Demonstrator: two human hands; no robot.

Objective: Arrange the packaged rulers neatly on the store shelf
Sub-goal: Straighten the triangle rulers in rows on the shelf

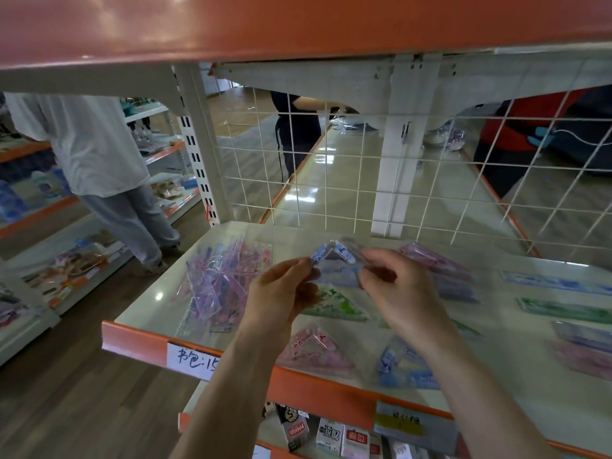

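Note:
My left hand [281, 289] and my right hand [397, 286] both pinch a clear packet with a blue triangular ruler [334, 260], held above the white shelf [159, 293]. A loose heap of pink and purple ruler packets [218, 279] lies at the shelf's left. Below my hands lie a green triangle packet [331, 304], a pink triangle packet [314, 351] and a blue triangle packet [404, 366]. Straight ruler packets lie at the right, blue [556, 283], green [563, 309] and purple [583, 336]. More pink packets [437, 260] sit behind my right hand.
A white wire grid [364, 180] backs the shelf and an orange shelf [298, 24] hangs overhead. The front edge carries an orange strip with a handwritten label [192, 359]. Drink cartons [331, 435] stand on the shelf below. A person in white [99, 154] stands at the left aisle.

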